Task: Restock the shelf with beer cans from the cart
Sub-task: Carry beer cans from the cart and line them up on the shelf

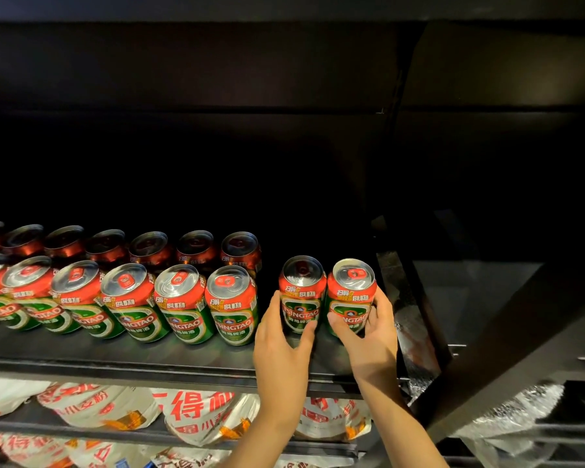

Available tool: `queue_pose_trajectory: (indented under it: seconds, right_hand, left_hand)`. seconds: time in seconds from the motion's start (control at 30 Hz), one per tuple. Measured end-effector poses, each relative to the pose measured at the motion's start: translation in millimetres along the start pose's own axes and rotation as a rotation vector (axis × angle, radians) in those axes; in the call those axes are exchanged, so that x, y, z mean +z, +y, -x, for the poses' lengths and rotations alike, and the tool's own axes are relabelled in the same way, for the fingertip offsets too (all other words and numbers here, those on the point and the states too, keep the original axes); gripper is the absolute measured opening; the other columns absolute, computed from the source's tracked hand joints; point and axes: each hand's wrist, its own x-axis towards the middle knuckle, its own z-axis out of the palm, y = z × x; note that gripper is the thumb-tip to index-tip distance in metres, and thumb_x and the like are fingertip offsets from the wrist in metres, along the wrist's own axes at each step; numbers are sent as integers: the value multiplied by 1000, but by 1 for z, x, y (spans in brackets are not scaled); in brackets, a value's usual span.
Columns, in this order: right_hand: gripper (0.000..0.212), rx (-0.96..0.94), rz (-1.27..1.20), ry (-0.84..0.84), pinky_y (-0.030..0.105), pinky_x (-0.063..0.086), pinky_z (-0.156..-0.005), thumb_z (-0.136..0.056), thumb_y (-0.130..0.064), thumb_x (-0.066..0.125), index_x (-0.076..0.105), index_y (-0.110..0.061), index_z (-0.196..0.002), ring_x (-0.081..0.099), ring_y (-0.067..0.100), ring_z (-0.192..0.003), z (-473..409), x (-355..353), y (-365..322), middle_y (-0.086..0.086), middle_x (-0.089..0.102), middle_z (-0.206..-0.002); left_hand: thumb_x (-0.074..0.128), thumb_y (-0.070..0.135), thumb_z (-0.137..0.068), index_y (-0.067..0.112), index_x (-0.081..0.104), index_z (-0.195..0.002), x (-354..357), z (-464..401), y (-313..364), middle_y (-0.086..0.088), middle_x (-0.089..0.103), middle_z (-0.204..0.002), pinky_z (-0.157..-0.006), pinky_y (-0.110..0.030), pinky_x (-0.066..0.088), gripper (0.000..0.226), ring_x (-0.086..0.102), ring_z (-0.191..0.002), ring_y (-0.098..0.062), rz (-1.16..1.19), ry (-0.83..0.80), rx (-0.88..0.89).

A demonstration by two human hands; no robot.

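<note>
Red-and-green Tsingtao beer cans stand in two rows on a dark shelf [149,356]; the front row's last can [232,304] sits just left of my hands. My left hand [281,346] grips one upright can [303,292] at the shelf's right end. My right hand [372,332] wraps around a second can [352,292] right beside it, close to the shelf's right wall. Both cans rest upright on the shelf. The cart is out of view.
A dark slanted upright [416,298] bounds the shelf on the right. Behind the held cans the shelf is dark and open. White-and-red bagged goods [196,417] fill the shelf below. Crinkled plastic packaging [507,417] lies at lower right.
</note>
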Motion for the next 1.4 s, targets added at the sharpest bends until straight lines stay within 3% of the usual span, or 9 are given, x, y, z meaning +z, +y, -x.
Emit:
queue_pose_trajectory:
  seconds: [0.07, 0.27, 0.47, 0.57, 0.73, 0.9, 1.07, 1.4]
  right_hand:
    - [69, 4, -11, -1, 20, 49, -90, -74, -7, 77, 42, -48, -117, 56, 9, -116, -2, 1, 0, 0, 54, -129]
    - [68, 18, -11, 34, 8, 48, -77, -75, -7, 77, 44, -51, -114, 57, -5, -107, -6, 9, -4, -11, 57, -122]
    - [66, 24, -20, 17, 6, 47, -75, -77, -10, 75, 42, -52, -116, 55, -13, -104, -10, 16, -8, -16, 55, -121]
    - [66, 25, -22, 6, 8, 48, -77, -78, -12, 75, 41, -50, -119, 55, -6, -108, -11, 17, -9, -14, 54, -124]
    - [66, 1, -15, -4, 11, 49, -82, -79, -13, 75, 40, -40, -129, 55, -1, -112, -13, 17, -9, -11, 53, -127]
    - [67, -4, 17, 11, 16, 48, -86, -79, -17, 74, 39, -36, -133, 53, 2, -115, -17, 22, -6, -8, 51, -129]
    - [69, -15, 46, 18, 8, 47, -83, -79, -17, 75, 39, -28, -137, 53, 0, -114, -23, 26, -3, -7, 50, -129]
    - [73, -25, 109, 30, 19, 48, -89, -79, -22, 75, 35, -25, -140, 51, 5, -117, -28, 31, 3, -4, 46, -132]
  left_hand:
    - [66, 39, -82, 28, 34, -143, 2, -1, 0, 7, 54, -132, -98, -38, 48, 70, 50, -123, -9, -2, 12, -19]
    - [65, 29, -86, 21, 34, -144, 15, -3, 10, 0, 54, -133, -95, -40, 49, 66, 52, -121, -17, 29, 80, -111]
    - [61, 25, -90, 15, 31, -145, 18, -9, 16, -2, 43, -143, -107, -31, 38, 64, 40, -133, -16, 35, 118, -139]
    - [58, 25, -91, 13, 29, -145, 20, -10, 20, -3, 40, -145, -103, -26, 34, 62, 38, -133, -18, 5, 132, -136]
    - [57, 22, -92, 10, 33, -142, 25, -13, 25, -5, 44, -136, -100, -35, 44, 56, 45, -126, -21, 26, 172, -140]
    - [57, 21, -92, 6, 39, -136, 30, -21, 25, -9, 48, -130, -99, -39, 44, 49, 48, -121, -23, 18, 191, -150]
    - [57, 22, -91, 2, 46, -123, 33, -29, 22, -12, 52, -117, -91, -41, 48, 40, 52, -110, -27, 7, 205, -170]
    - [58, 23, -91, -1, 47, -117, 34, -32, 23, -15, 52, -110, -83, -30, 42, 37, 52, -104, -28, -34, 210, -187]
